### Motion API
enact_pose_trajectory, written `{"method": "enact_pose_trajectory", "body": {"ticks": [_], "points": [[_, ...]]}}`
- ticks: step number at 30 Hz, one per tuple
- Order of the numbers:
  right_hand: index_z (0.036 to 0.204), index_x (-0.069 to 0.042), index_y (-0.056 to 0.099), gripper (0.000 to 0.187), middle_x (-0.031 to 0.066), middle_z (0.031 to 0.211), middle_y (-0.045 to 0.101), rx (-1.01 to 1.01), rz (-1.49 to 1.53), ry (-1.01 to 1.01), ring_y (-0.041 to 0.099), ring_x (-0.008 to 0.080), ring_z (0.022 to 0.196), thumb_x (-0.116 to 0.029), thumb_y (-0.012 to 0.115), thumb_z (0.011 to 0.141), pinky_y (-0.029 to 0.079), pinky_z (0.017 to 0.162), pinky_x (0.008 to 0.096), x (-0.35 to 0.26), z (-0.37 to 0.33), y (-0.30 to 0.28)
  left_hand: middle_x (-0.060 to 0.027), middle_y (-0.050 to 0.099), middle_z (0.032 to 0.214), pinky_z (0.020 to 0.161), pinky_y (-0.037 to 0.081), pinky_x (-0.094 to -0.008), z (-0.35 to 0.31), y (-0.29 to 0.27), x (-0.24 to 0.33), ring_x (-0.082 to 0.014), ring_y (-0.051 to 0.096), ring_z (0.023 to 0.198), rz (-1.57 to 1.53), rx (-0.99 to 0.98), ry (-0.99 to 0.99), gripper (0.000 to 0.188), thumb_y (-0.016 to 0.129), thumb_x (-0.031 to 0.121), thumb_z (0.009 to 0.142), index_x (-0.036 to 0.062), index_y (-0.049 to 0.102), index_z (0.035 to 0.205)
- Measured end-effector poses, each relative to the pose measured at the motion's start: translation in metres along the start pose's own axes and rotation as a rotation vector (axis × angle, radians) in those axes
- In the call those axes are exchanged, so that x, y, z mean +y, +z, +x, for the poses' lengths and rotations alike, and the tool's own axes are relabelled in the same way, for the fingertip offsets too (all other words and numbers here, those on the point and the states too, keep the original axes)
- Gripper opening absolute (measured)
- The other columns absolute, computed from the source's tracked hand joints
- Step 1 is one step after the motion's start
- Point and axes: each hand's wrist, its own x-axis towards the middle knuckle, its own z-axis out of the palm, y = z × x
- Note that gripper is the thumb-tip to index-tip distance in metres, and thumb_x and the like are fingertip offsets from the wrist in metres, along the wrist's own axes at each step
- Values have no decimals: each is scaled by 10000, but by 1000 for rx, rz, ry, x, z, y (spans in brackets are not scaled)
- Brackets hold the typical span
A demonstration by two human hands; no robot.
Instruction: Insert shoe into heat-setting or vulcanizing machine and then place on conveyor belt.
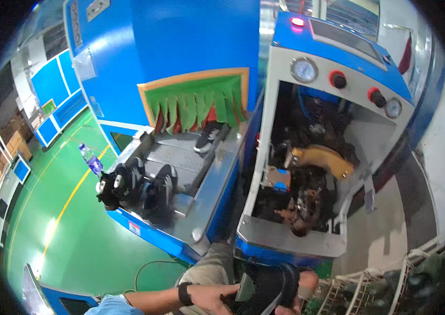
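Note:
A black shoe (272,283) with a pale edge at its sole is held close to me at the lower edge. My left hand (214,298), with a black band at the wrist, is closed on its left side. My right hand (307,284) grips the shoe's other side, its fingers partly hidden by the shoe and the picture's edge. Just beyond stands a blue and white machine with an open bay (333,231); a yellow curved part (323,159) and dark mechanisms sit inside.
Several black sneakers (166,185) stand on the grey conveyor (172,155) to the left, with another sneaker (208,137) by the green strip curtain (191,105). A bottle (91,159) is beside them. A pale-framed rack (364,289) stands at lower right. Green floor (80,231) lies left.

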Motion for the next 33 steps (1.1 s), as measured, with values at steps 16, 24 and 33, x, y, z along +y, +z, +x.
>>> {"method": "enact_pose_trajectory", "body": {"ticks": [16,24,33], "points": [[1489,55,326,1009,190,1421,517,118,157,470,503,281,1322,-185,808,636,332,1143,389,-150,72,-40,-146,624,945,677,463,-386,55,3,24,-306,605,778,573,-450,621,175,736,-40,828,4,669,983],[1338,144,482,845,249,1275,603,144,-359,-89,594,293,1174,-196,778,623,399,1051,356,-173,95,-14,-133,575,869,681,422,-391,49,-17,-6,-292,520,746,-193,-878,245,92,648,77,943,-6,647,982],[1469,103,354,802,163,1391,523,267,-789,86,533,196,1214,-46,755,791,396,1059,313,-186,178,-15,1,523,915,730,404,-254,104,-62,6,-94,501,793,-104,-218,-39,109,570,126,1000,21,600,1001]]}}
